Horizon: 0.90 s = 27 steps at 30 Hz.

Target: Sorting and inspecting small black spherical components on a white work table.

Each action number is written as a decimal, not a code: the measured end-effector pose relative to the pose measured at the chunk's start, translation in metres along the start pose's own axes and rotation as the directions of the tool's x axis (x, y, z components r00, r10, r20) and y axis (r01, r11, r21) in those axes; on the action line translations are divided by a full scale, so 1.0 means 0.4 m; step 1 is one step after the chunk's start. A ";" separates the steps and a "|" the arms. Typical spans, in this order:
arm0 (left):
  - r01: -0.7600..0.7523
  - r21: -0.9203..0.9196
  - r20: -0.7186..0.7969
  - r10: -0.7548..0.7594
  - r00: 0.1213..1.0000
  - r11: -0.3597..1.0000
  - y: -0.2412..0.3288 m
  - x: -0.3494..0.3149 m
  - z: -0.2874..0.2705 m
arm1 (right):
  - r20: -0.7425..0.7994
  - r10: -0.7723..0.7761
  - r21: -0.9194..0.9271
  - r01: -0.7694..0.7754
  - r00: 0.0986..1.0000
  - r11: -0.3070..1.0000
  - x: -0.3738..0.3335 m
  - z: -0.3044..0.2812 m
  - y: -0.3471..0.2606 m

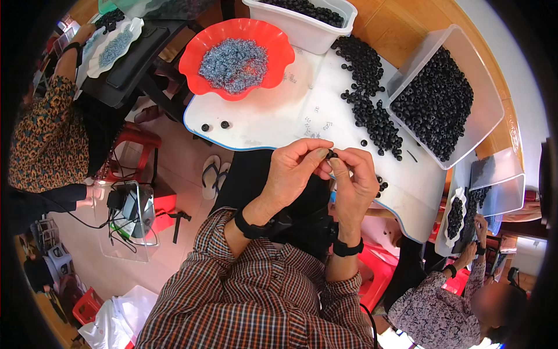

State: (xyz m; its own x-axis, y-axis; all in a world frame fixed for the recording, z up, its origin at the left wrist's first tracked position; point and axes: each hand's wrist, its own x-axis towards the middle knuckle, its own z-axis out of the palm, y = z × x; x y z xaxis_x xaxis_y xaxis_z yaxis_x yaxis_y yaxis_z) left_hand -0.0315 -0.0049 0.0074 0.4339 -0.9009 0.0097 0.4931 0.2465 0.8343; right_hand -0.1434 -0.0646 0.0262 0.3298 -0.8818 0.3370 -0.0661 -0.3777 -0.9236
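My left hand (294, 170) and my right hand (356, 175) meet above the near edge of the white table (250, 125). Fingertips of both pinch a small round black part (331, 155), mostly covered by the thumbs and fingers. Many similar black parts (372, 110) lie in a loose trail across the table beyond my right hand. A few more black parts (381, 185) sit just beside that hand. To the far left, a red scalloped bowl (192, 75) holds small translucent bluish pieces (232, 63). Two black parts (224, 124) rest apart near the table's left edge.
A tipped clear bin (485, 110) full of black parts stands at the right. At the back is a white tub (349, 29) with more. Co-workers sit at both sides, one in a patterned sleeve (61, 110). A red stool (131, 148) stands left.
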 end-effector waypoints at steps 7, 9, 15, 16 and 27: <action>0.045 0.073 -0.017 -0.044 0.999 0.996 0.000 -0.001 0.000 | 0.101 -0.058 -0.176 0.076 0.993 0.981 0.003 -0.001 -0.013; 0.066 0.060 -0.025 -0.065 0.998 0.996 -0.001 0.000 0.000 | 0.123 -0.078 -0.234 0.105 0.989 0.966 -0.002 0.006 -0.011; 0.201 0.015 -0.024 -0.201 0.979 0.979 -0.004 0.005 -0.010 | 0.119 -0.069 -0.282 0.100 0.990 0.954 -0.015 0.006 0.000; 0.216 -0.026 -0.028 -0.216 0.976 0.976 -0.007 0.006 -0.010 | 0.115 -0.069 -0.285 0.099 0.991 0.953 -0.015 0.005 -0.001; 0.215 -0.169 0.018 -0.215 0.976 0.962 -0.028 0.010 -0.025 | 0.044 -0.072 -0.157 0.078 0.996 0.985 -0.020 0.019 -0.013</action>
State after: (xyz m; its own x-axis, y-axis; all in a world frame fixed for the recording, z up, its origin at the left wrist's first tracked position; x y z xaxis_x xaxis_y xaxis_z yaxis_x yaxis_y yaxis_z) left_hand -0.0277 -0.0075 -0.0074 0.3045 -0.9389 -0.1603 0.6950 0.1039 0.7115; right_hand -0.1388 -0.0533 0.0270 0.3747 -0.8392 0.3941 -0.1874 -0.4848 -0.8543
